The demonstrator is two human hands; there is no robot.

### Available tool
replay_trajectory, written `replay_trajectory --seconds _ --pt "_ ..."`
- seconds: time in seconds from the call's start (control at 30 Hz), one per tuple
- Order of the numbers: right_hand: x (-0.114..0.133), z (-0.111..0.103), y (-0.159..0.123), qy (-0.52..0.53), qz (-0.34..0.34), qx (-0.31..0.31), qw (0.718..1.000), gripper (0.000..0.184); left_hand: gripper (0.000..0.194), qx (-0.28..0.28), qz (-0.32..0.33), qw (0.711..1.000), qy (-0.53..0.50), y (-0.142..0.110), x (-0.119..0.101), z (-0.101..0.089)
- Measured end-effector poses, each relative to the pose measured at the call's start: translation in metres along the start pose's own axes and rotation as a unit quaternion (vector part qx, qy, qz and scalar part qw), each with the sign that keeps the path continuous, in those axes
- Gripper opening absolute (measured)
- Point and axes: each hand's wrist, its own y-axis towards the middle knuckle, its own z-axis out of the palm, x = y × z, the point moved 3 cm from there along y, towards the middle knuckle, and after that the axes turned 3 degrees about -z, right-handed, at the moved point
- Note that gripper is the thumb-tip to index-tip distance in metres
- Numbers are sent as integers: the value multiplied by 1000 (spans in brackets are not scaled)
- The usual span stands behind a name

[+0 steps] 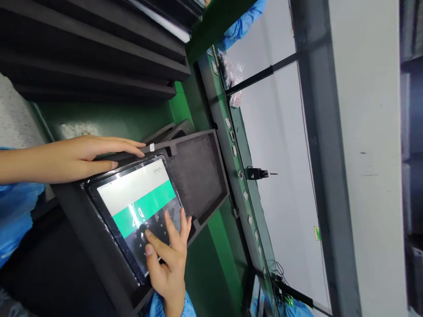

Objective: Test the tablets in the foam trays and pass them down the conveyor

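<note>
So the flat black tablet with the lit white, green and dark keypad screen (142,200) is lying in the near end of a long dark-grey foam tray (198,171). I'm not really gripping anything: my bare right hand (168,259) is spread over the keypad, so a drooping thumb could easily hit a wrong number. My bare left hand (86,158) lies loose along the tray's rim; leaning harder might skid it across the glossy green tabletop (125,114).
</note>
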Motion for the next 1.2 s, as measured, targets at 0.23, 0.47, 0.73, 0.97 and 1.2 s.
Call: replay_trajectory --seconds 0.23,0.47,0.73,0.97,1.2 --pt "0 -4 3 9 -12 -21 1000 44 41 1 23 1000 0 2 7 0" --pt "-28 -23 52 8 68 -83 994 35 42 3 8 1000 13 0 7 -2" --pt "-27 -15 61 -36 10 -8 999 38 41 -6 15 1000 -4 4 8 0" --pt "-30 -16 62 -40 28 -45 998 38 40 -5 17 1000 5 2 15 2" --pt "-24 -13 64 -21 -4 2 1000 34 39 -10 10 1000 10 0 16 -1"
